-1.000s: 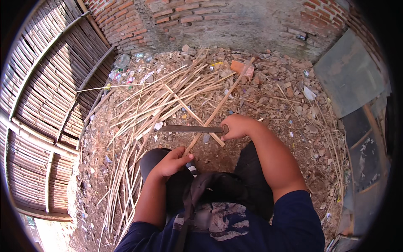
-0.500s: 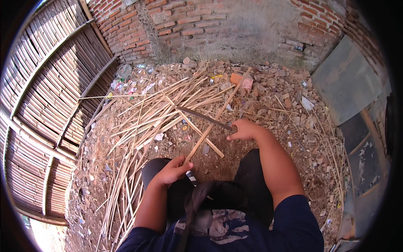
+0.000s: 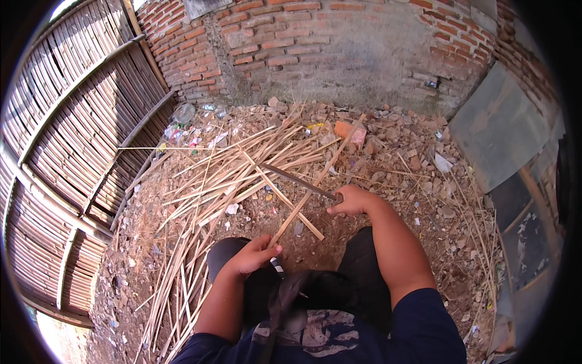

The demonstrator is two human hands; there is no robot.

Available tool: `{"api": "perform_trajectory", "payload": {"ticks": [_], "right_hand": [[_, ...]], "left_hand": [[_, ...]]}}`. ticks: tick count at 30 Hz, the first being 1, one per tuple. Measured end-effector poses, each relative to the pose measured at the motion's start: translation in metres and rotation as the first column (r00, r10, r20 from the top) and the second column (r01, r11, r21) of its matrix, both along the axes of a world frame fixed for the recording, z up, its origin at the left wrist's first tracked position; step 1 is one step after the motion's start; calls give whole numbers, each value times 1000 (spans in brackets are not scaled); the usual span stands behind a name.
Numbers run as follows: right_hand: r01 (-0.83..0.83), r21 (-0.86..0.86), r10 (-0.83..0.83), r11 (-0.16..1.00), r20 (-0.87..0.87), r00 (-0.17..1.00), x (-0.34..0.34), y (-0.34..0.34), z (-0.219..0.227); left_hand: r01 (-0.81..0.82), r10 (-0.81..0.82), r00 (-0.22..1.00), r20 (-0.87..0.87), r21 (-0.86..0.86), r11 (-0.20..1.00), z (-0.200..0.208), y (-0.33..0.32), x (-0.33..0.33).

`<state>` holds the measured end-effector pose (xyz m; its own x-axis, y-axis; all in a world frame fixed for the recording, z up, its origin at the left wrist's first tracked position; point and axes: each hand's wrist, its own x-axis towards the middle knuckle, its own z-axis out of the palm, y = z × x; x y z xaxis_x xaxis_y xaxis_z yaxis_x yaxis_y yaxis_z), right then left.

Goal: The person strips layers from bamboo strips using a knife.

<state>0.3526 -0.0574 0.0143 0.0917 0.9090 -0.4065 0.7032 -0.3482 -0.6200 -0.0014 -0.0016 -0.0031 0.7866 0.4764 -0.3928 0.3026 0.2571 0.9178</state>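
My left hand [image 3: 254,255] is closed round the near end of a long bamboo strip [image 3: 321,173], just above my left knee. The strip slants away to the far right, toward an orange brick. My right hand [image 3: 353,201] grips the handle of a long dark-bladed machete [image 3: 294,176]. Its blade points to the far left and crosses the strip; whether they touch, I cannot tell. A shorter split piece [image 3: 282,193] lies beyond my left hand, its near end passing beneath the held strip.
A pile of bamboo strips [image 3: 242,167] spreads over the rubble ground at left. Around it stand a bamboo slat wall [image 3: 73,115], a brick wall [image 3: 339,54] and a leaning grey sheet [image 3: 503,124]. An orange brick [image 3: 351,133] and scattered litter lie ahead.
The whole scene sits slightly lower in the picture, as the view has tilted up. Both hands keep their holds on strip and machete, with little other movement.
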Motion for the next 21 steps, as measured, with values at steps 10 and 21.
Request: {"api": "perform_trajectory", "payload": {"ticks": [10, 21], "right_hand": [[-322, 115, 304, 940, 151, 941, -28, 8, -11], [79, -56, -83, 995, -69, 994, 2, 1, 6]], "left_hand": [[23, -23, 1000, -14, 11, 1000, 3, 0, -2], [14, -14, 1000, 0, 18, 1000, 2, -1, 1]]}}
